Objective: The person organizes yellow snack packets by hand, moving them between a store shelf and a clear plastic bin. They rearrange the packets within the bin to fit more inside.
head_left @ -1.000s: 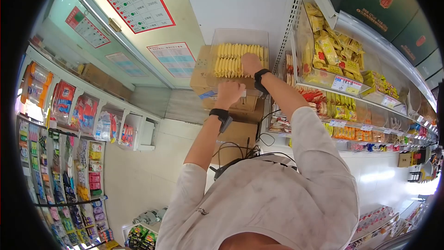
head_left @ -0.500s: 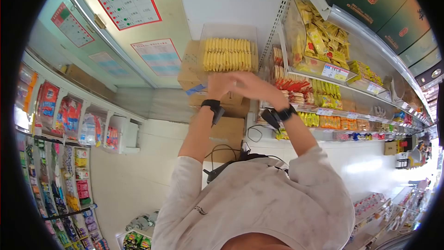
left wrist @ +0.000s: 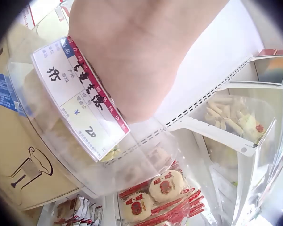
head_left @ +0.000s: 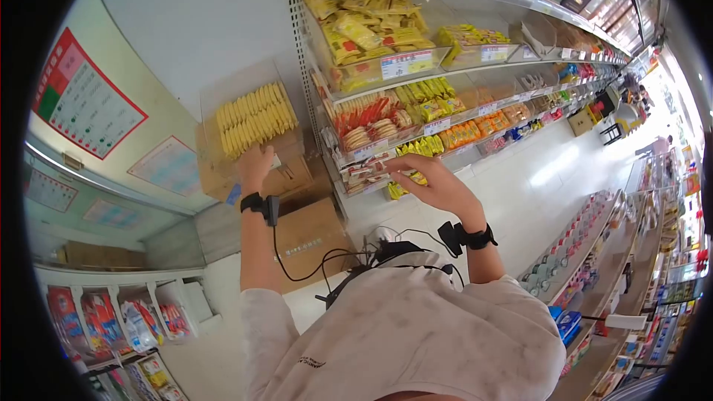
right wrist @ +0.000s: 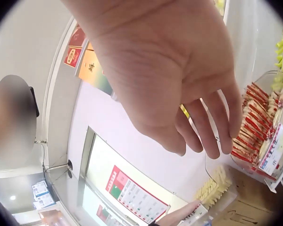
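Note:
A clear bin [head_left: 212,130] of upright yellow packets [head_left: 256,120] sits on cardboard boxes against the wall. My left hand [head_left: 256,165] grips its front edge; in the left wrist view the palm [left wrist: 132,61] lies beside the handwritten price tag [left wrist: 80,99], its fingertips hidden. To the right, my right hand [head_left: 438,187] hangs in the air before the lower snack shelves, fingers spread and holding nothing. The right wrist view shows that palm [right wrist: 174,70] with loosely bent fingers, left of red-and-white wrapped crackers [right wrist: 254,127].
Shelves on the right hold bins of yellow packets [head_left: 364,30], round crackers [head_left: 371,130] and orange packs [head_left: 460,134]. Cardboard boxes [head_left: 316,241] stand below the bin, with black cables [head_left: 327,260] near the body. Wall posters [head_left: 85,93] hang at the left.
The view has swung right. My right hand has left the yellow packets, met my left hand at the bin's front, then moved away right and opened. My left hand stays at the bin's front.

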### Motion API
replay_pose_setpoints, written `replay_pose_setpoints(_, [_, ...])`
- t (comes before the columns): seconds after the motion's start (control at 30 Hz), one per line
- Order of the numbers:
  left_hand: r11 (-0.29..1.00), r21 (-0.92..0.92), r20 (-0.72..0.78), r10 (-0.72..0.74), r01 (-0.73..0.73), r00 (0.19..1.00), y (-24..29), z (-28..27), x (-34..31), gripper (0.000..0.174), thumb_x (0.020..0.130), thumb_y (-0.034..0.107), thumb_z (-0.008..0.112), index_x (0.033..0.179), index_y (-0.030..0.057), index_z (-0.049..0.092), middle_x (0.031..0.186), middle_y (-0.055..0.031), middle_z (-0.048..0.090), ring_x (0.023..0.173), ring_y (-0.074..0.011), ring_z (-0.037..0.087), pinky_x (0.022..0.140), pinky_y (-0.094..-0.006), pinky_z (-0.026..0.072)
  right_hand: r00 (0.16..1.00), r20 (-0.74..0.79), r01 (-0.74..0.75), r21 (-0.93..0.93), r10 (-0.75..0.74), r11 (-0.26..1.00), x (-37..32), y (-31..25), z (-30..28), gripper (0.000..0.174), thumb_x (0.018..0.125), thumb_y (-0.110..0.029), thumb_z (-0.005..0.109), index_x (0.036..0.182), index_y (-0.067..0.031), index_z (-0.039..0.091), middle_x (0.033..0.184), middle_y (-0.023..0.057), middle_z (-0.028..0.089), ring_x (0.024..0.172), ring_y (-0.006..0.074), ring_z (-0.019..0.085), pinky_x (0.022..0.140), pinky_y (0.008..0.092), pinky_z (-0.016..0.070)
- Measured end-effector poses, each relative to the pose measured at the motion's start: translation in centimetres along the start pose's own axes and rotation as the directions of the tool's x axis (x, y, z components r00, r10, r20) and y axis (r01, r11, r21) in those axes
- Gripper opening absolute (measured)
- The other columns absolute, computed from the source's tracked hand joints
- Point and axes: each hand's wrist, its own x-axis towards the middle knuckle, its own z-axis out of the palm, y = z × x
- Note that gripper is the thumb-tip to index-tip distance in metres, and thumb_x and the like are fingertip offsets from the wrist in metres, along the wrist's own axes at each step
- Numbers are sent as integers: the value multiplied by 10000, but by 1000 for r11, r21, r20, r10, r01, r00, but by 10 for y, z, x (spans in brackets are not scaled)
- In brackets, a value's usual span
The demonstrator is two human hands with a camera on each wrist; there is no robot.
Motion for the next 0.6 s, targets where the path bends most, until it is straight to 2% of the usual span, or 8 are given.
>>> replay_pose_setpoints(0.07, [996,-67,-102,55,-62,993,-7,6,0,446,924,368,538,1114,-13,672,1100,-226,683,1025,-406,641,907,-488,492,999,-21,38,4,-38,999,1,6,-3,259,948,-105,646,1193,-22,666,1117,138,712,1032,290,680,895,360,520])
replay_pose_setpoints(0.17, [965,-215,-225,101,-151,969,-12,4,1,392,965,312,546,1137,-22,658,1128,-206,671,1029,-372,643,903,-445,493,992,-93,92,19,-90,996,8,-3,-19,249,919,-86,656,1156,-10,662,1030,160,701,939,295,681,826,369,528])
replay_pose_setpoints(0.27, [913,-371,-288,61,-170,956,21,-28,-30,337,1012,263,528,1144,-21,652,1101,-171,677,1010,-315,653,883,-385,495,936,-207,268,-101,-284,958,21,1,-45,252,909,-67,659,1152,0,654,1034,163,693,948,320,672,852,373,521])
replay_pose_setpoints(0.37, [868,-474,-277,14,-149,961,72,-73,-68,297,1029,228,532,1164,-8,653,1076,-148,685,988,-255,654,863,-342,491,914,-319,254,-32,-251,967,39,-2,-82,242,902,-29,638,1140,5,652,1051,168,682,966,353,657,876,378,509])
replay_pose_setpoints(0.43, [855,-513,-238,-55,-77,970,116,-102,-100,264,1027,194,543,1168,4,660,1056,-136,691,966,-226,651,858,-328,487,871,-374,302,-106,-319,948,54,3,-105,235,899,-8,619,1131,4,653,1057,170,675,975,361,650,876,373,506])
replay_pose_setpoints(0.53, [864,-452,-319,77,-223,944,137,-112,-123,221,1006,158,580,1148,20,678,1018,-125,696,920,-215,642,844,-322,487,845,-367,360,-147,-389,921,74,15,-132,229,901,30,575,1117,7,647,1052,173,666,964,359,642,866,375,504])
replay_pose_setpoints(0.6, [888,-389,-329,114,-244,937,158,-120,-131,197,982,116,595,1130,22,685,999,-120,695,902,-208,640,833,-315,491,854,-319,389,-130,-410,912,94,20,-149,220,907,30,567,1111,10,645,1052,174,664,955,364,637,862,376,503])
